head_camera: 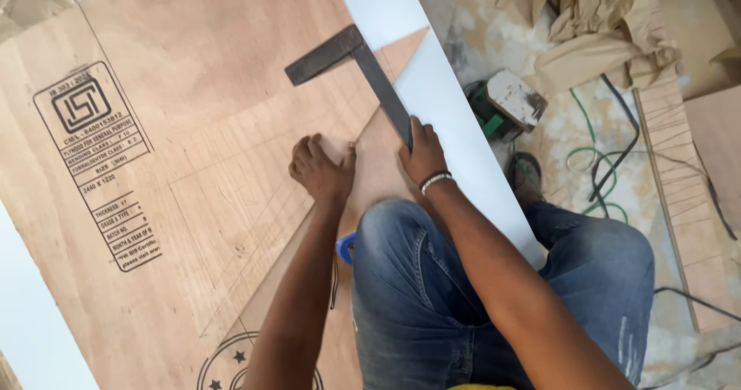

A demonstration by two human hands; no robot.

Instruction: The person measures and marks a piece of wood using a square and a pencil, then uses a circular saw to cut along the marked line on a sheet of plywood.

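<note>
Right hand (422,157) presses the dark metal try square (363,73), fingers flat together on its blade's near end; long axis runs away up-left. Left hand (320,170), fingers curled, rests on the brown plywood sheet (193,127), just left.

The right hand (421,157) covers the lower end of the dark metal try square's blade (384,91). A small blue object (345,248) hides behind the knee, unidentifiable. The large brown plywood sheet (193,127) runs off-frame.

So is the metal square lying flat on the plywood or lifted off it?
Lying flat. The metal square rests on the plywood sheet, its blade along the triangular piece's edge, with the right hand pressing on its lower end.
</note>
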